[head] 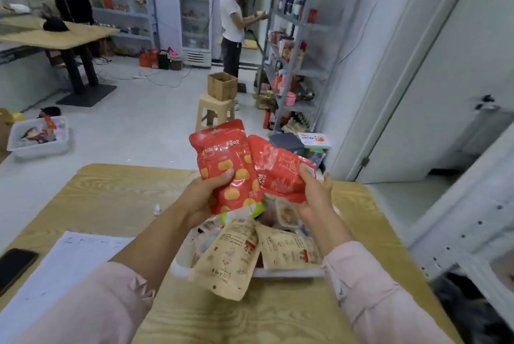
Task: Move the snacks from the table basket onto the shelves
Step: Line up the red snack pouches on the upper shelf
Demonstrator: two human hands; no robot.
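Two hands above the white plastic basket, frame centre: left hand grips an upright yellow-spotted red foil pouch, right hand grips a tilted plain red pouch; grey metal shelves, upper right, lie nearer the right.

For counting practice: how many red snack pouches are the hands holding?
2. One red pouch is in the left hand, the other pouch in the right hand; more could lie hidden in the basket.

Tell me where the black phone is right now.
In the head view, the black phone lies at the wooden table's left edge, beside the white paper sheet.
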